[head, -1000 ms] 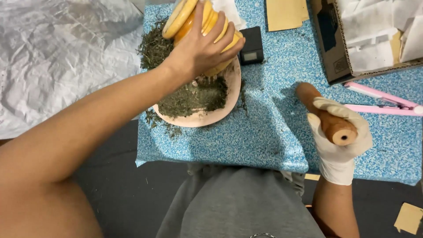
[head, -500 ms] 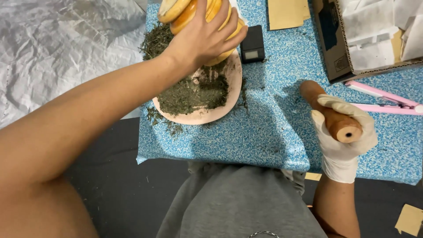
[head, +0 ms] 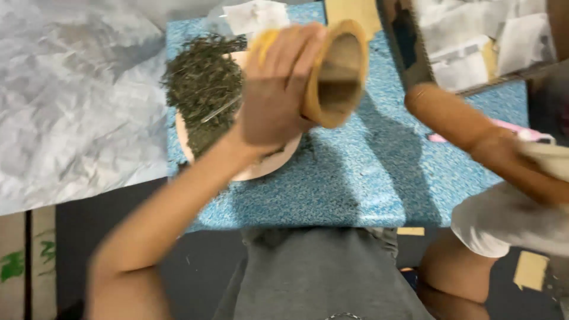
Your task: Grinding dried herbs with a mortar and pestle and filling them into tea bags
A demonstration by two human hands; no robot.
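My one view comes from the head-worn camera, aimed steeply down over the lap at the blue speckled surface (head: 355,189), close enough that both forearms fill the frame; the far edge of the surface sits at top, with floor showing on either side.

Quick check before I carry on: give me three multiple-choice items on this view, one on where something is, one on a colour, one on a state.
1. Where is the heap of dried green herb?
A. on the pink plate
B. in the cardboard box
C. on the floor

2. What colour is the tabletop?
A. red
B. speckled blue
C. black

3. What is on the right hand?
A. nothing
B. a white glove
C. a wristwatch

Answers: 1 A, the herb lies piled on the plate. 2 B, blue speckle shows around the plate. 3 B, the white-gloved hand grips the wooden pestle; the bare left hand holds a wooden cup.
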